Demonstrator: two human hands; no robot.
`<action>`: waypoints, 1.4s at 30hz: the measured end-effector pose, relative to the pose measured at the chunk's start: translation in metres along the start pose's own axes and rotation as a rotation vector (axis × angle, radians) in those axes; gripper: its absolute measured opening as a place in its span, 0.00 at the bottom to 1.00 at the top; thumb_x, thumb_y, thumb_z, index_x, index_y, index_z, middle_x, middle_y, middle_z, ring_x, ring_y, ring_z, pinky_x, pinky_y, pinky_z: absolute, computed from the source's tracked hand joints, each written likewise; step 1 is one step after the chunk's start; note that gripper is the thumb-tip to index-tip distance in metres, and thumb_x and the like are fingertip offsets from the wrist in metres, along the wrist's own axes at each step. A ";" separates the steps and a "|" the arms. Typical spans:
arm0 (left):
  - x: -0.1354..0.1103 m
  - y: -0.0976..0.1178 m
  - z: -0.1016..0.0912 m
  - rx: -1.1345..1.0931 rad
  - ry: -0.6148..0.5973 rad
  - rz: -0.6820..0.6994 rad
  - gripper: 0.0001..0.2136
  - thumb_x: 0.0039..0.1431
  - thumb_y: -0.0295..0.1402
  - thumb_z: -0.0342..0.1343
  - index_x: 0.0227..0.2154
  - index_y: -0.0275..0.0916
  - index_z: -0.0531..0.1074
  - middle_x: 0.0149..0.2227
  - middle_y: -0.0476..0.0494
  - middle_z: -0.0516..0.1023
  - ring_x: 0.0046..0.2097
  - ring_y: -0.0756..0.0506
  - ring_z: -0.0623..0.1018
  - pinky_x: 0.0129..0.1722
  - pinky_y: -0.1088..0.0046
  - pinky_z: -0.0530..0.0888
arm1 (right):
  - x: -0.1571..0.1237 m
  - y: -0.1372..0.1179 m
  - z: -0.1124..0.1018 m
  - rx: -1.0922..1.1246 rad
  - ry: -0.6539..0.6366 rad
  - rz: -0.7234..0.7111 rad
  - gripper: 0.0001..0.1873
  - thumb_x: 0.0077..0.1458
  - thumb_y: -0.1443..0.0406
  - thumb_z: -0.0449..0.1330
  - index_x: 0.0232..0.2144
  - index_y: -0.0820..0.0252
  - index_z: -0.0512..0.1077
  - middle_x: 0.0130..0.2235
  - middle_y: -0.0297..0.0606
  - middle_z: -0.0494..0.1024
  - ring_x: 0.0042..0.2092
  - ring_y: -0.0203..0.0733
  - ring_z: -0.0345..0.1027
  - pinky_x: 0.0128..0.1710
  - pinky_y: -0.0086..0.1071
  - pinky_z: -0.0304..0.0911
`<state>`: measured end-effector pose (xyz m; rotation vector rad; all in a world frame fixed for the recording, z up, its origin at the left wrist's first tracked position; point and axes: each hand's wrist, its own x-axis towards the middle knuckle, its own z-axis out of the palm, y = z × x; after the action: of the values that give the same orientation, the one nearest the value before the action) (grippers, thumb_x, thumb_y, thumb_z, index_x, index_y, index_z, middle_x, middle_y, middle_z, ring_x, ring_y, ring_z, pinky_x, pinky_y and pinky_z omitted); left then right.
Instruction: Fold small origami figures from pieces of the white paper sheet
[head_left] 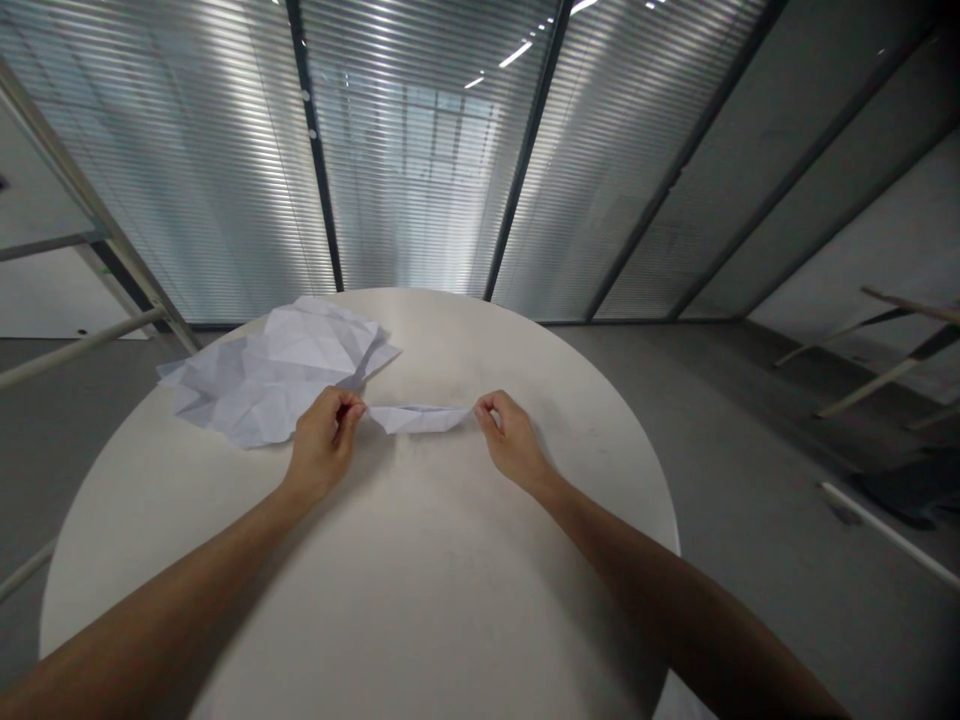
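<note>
A small folded piece of white paper [421, 420], long and narrow with pointed ends, stretches between my two hands just over the table. Its left tip is pinched between the thumb and fingers of my left hand [327, 436]. On the other side, my right hand [511, 432] grips the right tip in the same way. The paper's upper edge shows a thin slit between its layers. Just beyond my left hand lies a heap of creased white paper sheets [281, 365], which the hand partly overlaps in view.
The round white table [450, 580] fills the middle. Its far edge lies near a glass wall with blinds [420, 180]. A pale metal frame [124, 250] stands at the left, and chair legs [870, 385] show at the right. A white corner [681, 698] appears below my right forearm.
</note>
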<state>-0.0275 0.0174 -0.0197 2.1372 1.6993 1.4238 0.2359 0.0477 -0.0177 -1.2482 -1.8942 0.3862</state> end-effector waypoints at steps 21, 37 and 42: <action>-0.005 0.001 0.000 -0.083 -0.096 0.100 0.07 0.61 0.35 0.50 0.33 0.38 0.71 0.33 0.46 0.72 0.32 0.50 0.71 0.34 0.73 0.69 | 0.019 0.033 -0.030 -0.491 0.155 -0.031 0.09 0.59 0.67 0.50 0.32 0.60 0.69 0.35 0.41 0.74 0.40 0.45 0.64 0.42 0.37 0.53; -0.009 0.005 -0.004 -0.072 -0.086 0.157 0.05 0.60 0.32 0.51 0.35 0.38 0.70 0.34 0.45 0.72 0.34 0.50 0.71 0.36 0.73 0.70 | 0.017 0.035 -0.038 -0.824 0.117 0.084 0.09 0.59 0.67 0.50 0.32 0.61 0.70 0.36 0.41 0.74 0.40 0.44 0.64 0.38 0.35 0.50; -0.003 0.015 -0.013 -0.007 -0.022 0.195 0.06 0.60 0.32 0.51 0.36 0.37 0.70 0.35 0.45 0.72 0.35 0.49 0.71 0.38 0.73 0.70 | 0.016 0.032 -0.039 -0.795 0.148 0.081 0.10 0.59 0.66 0.49 0.33 0.61 0.70 0.36 0.41 0.74 0.40 0.44 0.64 0.39 0.35 0.51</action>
<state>-0.0257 0.0026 -0.0060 2.3620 1.5106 1.4413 0.2832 0.0696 -0.0065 -1.7963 -1.9261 -0.4663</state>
